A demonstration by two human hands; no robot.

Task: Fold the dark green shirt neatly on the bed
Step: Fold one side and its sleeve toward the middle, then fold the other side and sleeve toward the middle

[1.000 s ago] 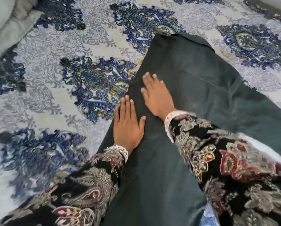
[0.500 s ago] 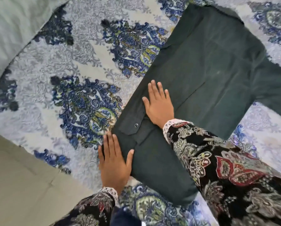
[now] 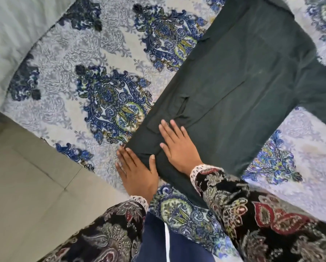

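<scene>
Now my 2 hands lie flat, fingers straight, gripping nothing. My right hand (image 3: 179,148) presses the dark green cotton shirt (image 3: 234,82) spread on the blue-patterned bedsheet (image 3: 105,103); my left hand (image 3: 137,173) rests at its near corner.

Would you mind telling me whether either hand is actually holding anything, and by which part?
Nothing is gripped. The right hand lies flat on the dark green cotton shirt near its lower end; the left hand lies flat at that end's corner.
</scene>
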